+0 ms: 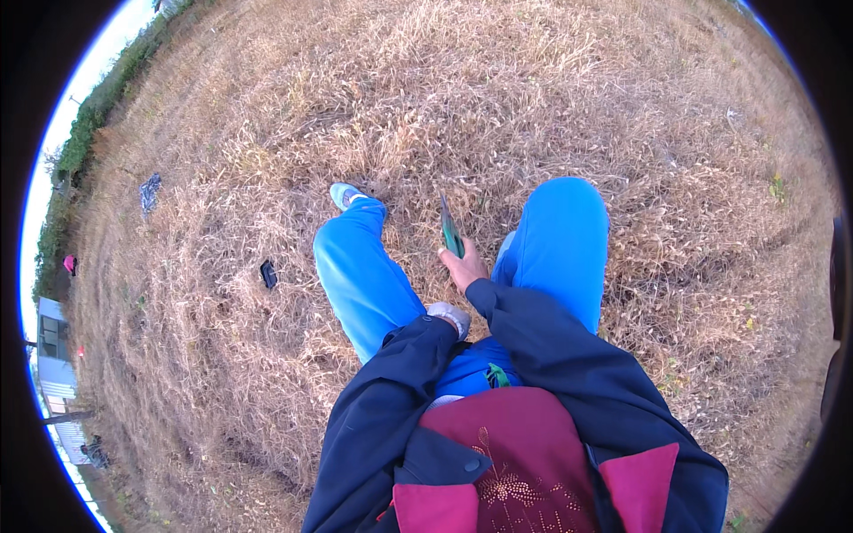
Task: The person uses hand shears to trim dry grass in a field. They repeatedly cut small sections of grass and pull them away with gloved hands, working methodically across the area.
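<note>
My right hand [464, 265] is closed around a green tool [450, 232] with a narrow, pointed dark end. The tip points away from me, above the dry grass between my legs; its exact kind is unclear. My left hand [450, 313], in a whitish glove, is close to my left thigh. Its fingers are mostly hidden, so I cannot tell whether it holds anything. Blue trousers cover my bent legs, with the left shoe [344, 195] on the grass. A green strip [496, 375] shows at my waist.
Dry, straw-coloured grass [466, 113] covers the ground. To the left lie a small black object [268, 274], a crumpled grey-blue sheet [150, 193] and a pink item [70, 264]. Beyond stand a green hedge [93, 126] and a pale building [56, 373]. A dark shape [838, 280] sits at the right rim.
</note>
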Motion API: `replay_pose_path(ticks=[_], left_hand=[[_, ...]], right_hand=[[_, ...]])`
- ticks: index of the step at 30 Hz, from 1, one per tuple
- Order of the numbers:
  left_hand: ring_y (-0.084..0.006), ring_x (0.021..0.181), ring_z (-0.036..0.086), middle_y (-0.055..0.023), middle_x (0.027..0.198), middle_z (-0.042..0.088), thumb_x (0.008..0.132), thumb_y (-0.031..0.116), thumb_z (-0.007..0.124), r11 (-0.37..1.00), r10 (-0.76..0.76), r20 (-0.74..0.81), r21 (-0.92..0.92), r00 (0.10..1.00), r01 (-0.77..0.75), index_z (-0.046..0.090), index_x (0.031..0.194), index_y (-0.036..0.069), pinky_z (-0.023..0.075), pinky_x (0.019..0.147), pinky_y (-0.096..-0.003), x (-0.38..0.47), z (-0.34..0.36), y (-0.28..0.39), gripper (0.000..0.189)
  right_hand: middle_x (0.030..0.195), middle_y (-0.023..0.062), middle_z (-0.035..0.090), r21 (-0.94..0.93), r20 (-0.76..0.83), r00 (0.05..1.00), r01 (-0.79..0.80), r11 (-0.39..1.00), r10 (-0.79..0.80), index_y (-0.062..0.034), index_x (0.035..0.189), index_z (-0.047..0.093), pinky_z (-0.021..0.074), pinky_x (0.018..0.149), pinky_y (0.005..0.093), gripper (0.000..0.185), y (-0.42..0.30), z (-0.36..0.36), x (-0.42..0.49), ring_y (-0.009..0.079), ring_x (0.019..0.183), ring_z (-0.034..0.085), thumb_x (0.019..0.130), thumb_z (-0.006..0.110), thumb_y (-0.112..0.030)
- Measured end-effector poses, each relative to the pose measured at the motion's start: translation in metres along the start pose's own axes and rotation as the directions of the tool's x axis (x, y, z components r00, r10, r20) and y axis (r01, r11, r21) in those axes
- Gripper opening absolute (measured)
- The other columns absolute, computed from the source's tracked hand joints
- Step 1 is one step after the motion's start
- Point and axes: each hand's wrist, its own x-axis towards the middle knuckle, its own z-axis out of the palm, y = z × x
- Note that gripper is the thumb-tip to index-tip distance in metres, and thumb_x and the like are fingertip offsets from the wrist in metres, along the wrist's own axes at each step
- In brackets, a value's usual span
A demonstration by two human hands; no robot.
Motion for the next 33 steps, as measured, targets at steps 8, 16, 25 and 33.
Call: replay_pose_path(ticks=[8, 16, 25, 33], left_hand=[[-0.0329, 0.108, 0.072, -0.0139, 0.115, 0.075, 0.089, 0.027, 0.062, 0.999, 0.036, -0.123, -0.018, 0.992, -0.038, 0.077, 0.113, 0.011, 0.0578, 0.088, -0.0461, -0.016, -0.006, 0.01, 0.032], [-0.0353, 0.113, 0.069, -0.0168, 0.12, 0.072, 0.094, 0.032, 0.054, 0.973, 0.105, -0.134, -0.19, 0.985, -0.13, 0.073, 0.116, 0.014, 0.0546, 0.094, -0.0472, -0.016, -0.015, 0.003, 0.035], [-0.04, 0.101, 0.07, -0.0191, 0.105, 0.073, 0.094, 0.039, 0.055, 0.938, 0.213, -0.192, -0.234, 0.958, -0.255, 0.072, 0.11, 0.012, 0.0546, 0.087, -0.0495, 0.002, -0.023, 0.012, 0.036], [-0.0395, 0.099, 0.071, -0.0184, 0.105, 0.074, 0.092, 0.04, 0.056, 0.899, 0.183, -0.146, -0.375, 0.972, -0.226, 0.073, 0.107, 0.013, 0.0554, 0.086, -0.0492, 0.047, -0.018, 0.011, 0.036]], right_hand=[[0.07, 0.0169, 0.061, -0.117, 0.192, 0.884, -0.41, 0.905, 0.425, 0.0006, 0.085, 0.062, 0.0451, 0.056, 0.0461, 0.047, 0.029, -0.007, 0.034, 0.0312, 0.062, 0.061, 0.086, 0.067, -0.046], [0.062, -0.0019, 0.046, 0.297, 0.565, 0.73, -0.615, 0.73, 0.385, -0.0128, 0.087, 0.052, 0.0355, 0.045, 0.0326, 0.039, -0.008, -0.008, 0.028, 0.0118, 0.045, 0.042, 0.1, 0.059, -0.05], [0.09, 0.0036, 0.063, 0.343, 0.446, 0.867, 0.066, 0.937, -0.224, -0.0034, 0.119, 0.051, 0.0527, 0.092, 0.0333, 0.036, -0.226, -0.101, 0.145, 0.0153, 0.081, 0.064, 0.095, 0.067, -0.026], [0.089, 0.0084, 0.056, -0.48, 0.288, 0.926, 0.359, 0.801, -0.243, -0.008, 0.112, 0.051, 0.0474, 0.081, 0.0404, 0.045, -0.18, -0.203, 0.229, 0.0244, 0.083, 0.059, 0.08, 0.078, -0.023]])
